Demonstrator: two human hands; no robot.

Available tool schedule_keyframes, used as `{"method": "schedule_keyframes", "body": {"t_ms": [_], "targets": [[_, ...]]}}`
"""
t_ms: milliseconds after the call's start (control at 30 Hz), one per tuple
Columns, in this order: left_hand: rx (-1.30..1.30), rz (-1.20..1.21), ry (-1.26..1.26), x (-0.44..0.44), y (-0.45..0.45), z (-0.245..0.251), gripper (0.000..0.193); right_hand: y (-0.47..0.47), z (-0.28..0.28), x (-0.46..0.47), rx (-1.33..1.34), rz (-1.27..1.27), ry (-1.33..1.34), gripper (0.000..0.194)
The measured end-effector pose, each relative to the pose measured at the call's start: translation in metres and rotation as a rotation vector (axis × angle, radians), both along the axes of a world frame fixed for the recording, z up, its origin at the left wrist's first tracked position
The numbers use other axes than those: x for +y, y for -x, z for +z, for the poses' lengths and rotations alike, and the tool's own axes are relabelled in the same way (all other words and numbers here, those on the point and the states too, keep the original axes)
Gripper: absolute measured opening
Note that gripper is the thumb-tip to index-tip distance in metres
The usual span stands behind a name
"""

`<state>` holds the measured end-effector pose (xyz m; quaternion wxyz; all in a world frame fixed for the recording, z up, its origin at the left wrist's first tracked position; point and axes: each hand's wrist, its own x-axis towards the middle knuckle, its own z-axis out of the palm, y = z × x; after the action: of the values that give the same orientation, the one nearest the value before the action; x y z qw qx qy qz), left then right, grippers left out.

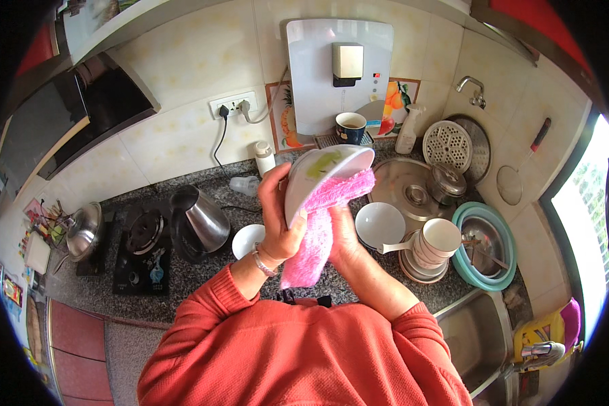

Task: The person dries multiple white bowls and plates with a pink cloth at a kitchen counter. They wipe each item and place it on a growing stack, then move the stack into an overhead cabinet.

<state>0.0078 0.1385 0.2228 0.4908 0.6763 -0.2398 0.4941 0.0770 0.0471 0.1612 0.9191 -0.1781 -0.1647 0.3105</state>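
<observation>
A white bowl (pixel 304 177) with a green pattern on its outer side is held up, tilted, above the counter. My left hand (pixel 276 218) grips it by its left side and rim. A fluffy pink cloth (pixel 318 238) lies against the rim and hangs down between my wrists. My right hand (pixel 342 231) holds the cloth at the bowl's lower right; most of its fingers are hidden behind the cloth. Below my left hand a small white bowl (pixel 247 241) stands on the counter. Another white bowl (pixel 380 224) stands to the right of my right hand.
Stacked cups or bowls (pixel 439 243) stand on plates, a white spoon handle (pixel 396 246) jutting left. Farther right are nested basins (pixel 510 238) and a sink (pixel 472 330). Leftward stand a steel kettle (pixel 210 218) and a gas stove (pixel 142 254). A cup (pixel 350 133) sits under the water dispenser (pixel 314 61).
</observation>
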Motion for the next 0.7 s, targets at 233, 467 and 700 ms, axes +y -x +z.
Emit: {"method": "schedule_keyframes", "body": {"t_ms": [233,467,700], "targets": [[0.580,0.104,-0.505,0.032,0.018,0.010,0.081,-0.034,0.038,-0.053,-1.536,-0.858,0.816,0.031],[0.654,-0.208,0.156,0.016,0.021,-0.013,0.082,-0.036,0.054,-0.057,-1.475,-0.613,0.709,0.032],[0.416,-0.219,0.269,0.010,0.027,-0.005,0.082,-0.025,-0.007,-0.030,-0.481,-0.424,0.415,0.028]]}}
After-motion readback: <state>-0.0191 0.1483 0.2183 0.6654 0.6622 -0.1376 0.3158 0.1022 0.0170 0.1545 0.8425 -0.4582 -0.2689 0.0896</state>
